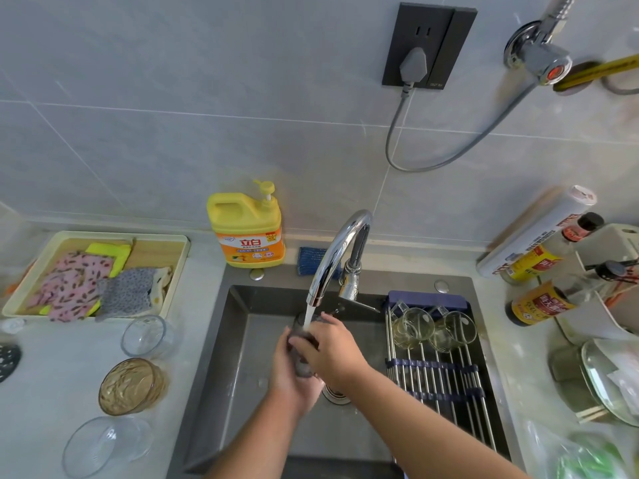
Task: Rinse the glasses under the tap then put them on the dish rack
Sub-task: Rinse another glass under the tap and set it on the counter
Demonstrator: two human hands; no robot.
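Starting far left on the counter: clear glass [143,337], amber glass [129,387], second clear glass [103,444], lined up just beside the sink [207,357], probably queued within easy reach for rinsing. Behind them, tray of cloths [179,267] and yellow detergent jug [247,233], kept back toward the wall, likely to stay clear of the splash.

Now into the basin. Left hand [292,378] cupped low, fingers curled round the base of a dark glass [302,368], propping it mouth-up right under the tap [337,250] to catch the water stream [307,316]. Right hand [333,354] wrapped over the same glass from the right, fingers bent against its side, seemingly to steady or rub it during the rinse. All held over the basin, presumably for the run-off.

On to the right: dish rack [439,375] laid across the sink's right part, near enough for a short carry. First cup [413,328] and second cup [454,331] already lying tipped at its far end, presumably draining. Bare bars free in front. Rinse under way, transfer not yet done.
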